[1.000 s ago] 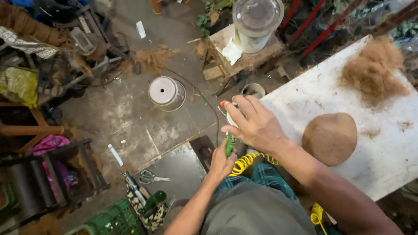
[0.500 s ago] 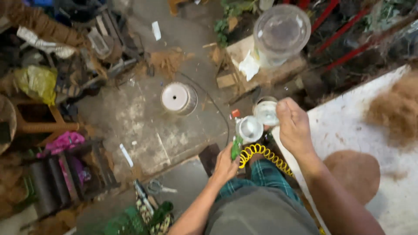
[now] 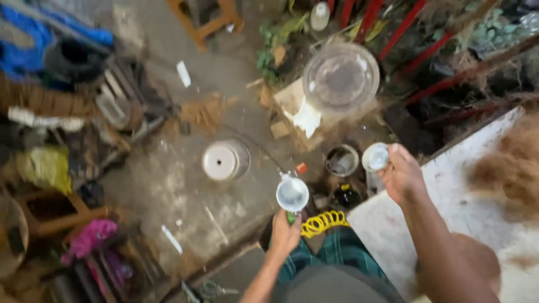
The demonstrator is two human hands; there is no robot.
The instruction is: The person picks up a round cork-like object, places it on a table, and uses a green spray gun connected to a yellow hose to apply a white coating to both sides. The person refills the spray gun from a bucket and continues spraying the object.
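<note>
Left hand (image 3: 285, 231), low centre of frame, forearm rising from the bottom edge: fist clenched around a green-handled tool with a round metal cup (image 3: 292, 194) on top, cup mouth facing the camera. A yellow coiled hose (image 3: 324, 223) trails just right of the grip.

Right hand (image 3: 401, 177), right of centre, arm stretched over the white table (image 3: 393, 235): fingers grasp a small round lid (image 3: 375, 156), raised beside the table's corner.

Half a second ago both hands sat close together, the lid just beside the cup. Now they are apart, the lid off to the right, the cup's mouth uncovered.
</note>
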